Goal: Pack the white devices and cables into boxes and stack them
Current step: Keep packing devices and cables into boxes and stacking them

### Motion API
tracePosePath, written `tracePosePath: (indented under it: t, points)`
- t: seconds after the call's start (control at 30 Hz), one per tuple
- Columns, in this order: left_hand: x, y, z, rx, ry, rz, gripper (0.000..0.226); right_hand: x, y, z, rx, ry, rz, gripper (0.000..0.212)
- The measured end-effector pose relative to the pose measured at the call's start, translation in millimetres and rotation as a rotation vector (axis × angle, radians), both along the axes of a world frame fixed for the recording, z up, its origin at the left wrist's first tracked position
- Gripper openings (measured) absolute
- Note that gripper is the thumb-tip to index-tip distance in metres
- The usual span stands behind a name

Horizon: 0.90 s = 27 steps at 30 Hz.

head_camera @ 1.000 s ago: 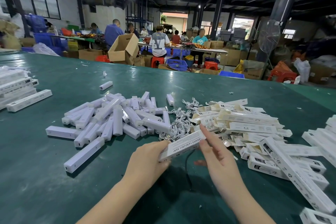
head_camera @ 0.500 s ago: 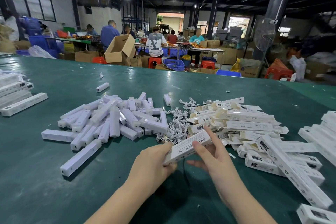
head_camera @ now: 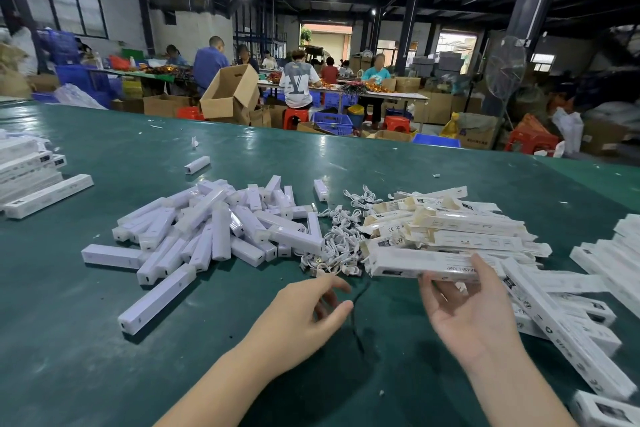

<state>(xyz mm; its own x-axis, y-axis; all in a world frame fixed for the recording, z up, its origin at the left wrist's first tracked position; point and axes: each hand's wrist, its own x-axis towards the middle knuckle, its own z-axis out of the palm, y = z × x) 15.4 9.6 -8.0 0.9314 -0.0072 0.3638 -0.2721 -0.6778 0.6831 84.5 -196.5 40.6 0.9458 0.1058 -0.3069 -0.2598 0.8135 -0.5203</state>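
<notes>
My right hand [head_camera: 464, 308] holds a long white box [head_camera: 422, 265] by its right part, thumb below and fingers on top, level above the green table [head_camera: 69, 340]. My left hand [head_camera: 304, 312] hovers empty near the table, fingers loosely curled, just below a heap of white cables [head_camera: 337, 243]. A pile of white bar-shaped devices [head_camera: 214, 229] lies to the left of the cables. Several flat, empty boxes [head_camera: 450, 222] are heaped to the right of them.
Packed boxes lie stacked at the far left [head_camera: 31, 177] and along the right edge [head_camera: 609, 253]. More boxes [head_camera: 568, 329] sprawl at the lower right. A thin black cord [head_camera: 356, 315] lies between my hands. People work at tables beyond the far edge.
My left hand has let go of the box and dropped toward the table. My right hand has carried the box to the right.
</notes>
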Motion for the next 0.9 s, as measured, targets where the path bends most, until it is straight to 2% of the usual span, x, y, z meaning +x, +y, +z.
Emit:
tracePosePath:
  t: [0.03,0.13,0.17,0.23,0.3,0.33,0.4,0.47,0.53,0.63,0.8,0.87,0.9]
  points:
    - [0,0,-1,0.007,0.002,-0.003,0.013,1,-3,3,0.043,0.009,-0.003,0.032]
    - [0,-1,-3,-0.001,0.004,-0.016,0.009,4,-16,11,0.233,-0.067,-0.04,0.082]
    - [0,-1,-3,-0.004,0.002,-0.015,0.009,5,-20,14,0.294,-0.113,-0.044,0.087]
    - [1,1,-3,0.004,0.001,-0.013,0.011,5,-26,16,0.371,-0.188,-0.02,0.079]
    - [2,2,-4,0.018,0.006,-0.018,0.013,4,-27,17,0.35,-0.26,0.022,0.082]
    - [1,2,-4,0.021,0.009,-0.02,0.013,5,-26,17,0.3,-0.28,0.032,0.08]
    - [1,1,-5,0.029,0.009,-0.021,0.013,4,-22,15,0.193,-0.298,0.04,0.061]
    - [1,2,-4,0.036,0.003,-0.019,0.014,4,-21,14,0.101,-0.313,0.037,0.051]
    - [1,2,-3,0.035,-0.006,-0.016,0.015,6,-24,13,-0.027,-0.325,-0.003,0.046]
    - [0,2,-2,0.033,-0.014,-0.013,0.017,10,-29,13,-0.174,-0.317,-0.068,0.027]
    - [-1,2,-1,0.023,0.001,-0.015,0.017,19,-36,4,-0.266,-0.244,-0.131,0.02]
    - [-1,2,-1,0.027,0.003,-0.018,0.017,23,-34,0,-0.425,-0.262,-0.143,0.015]
    - [0,2,-1,0.032,0.005,-0.02,0.016,24,-33,-3,-0.569,-0.281,-0.138,0.013]
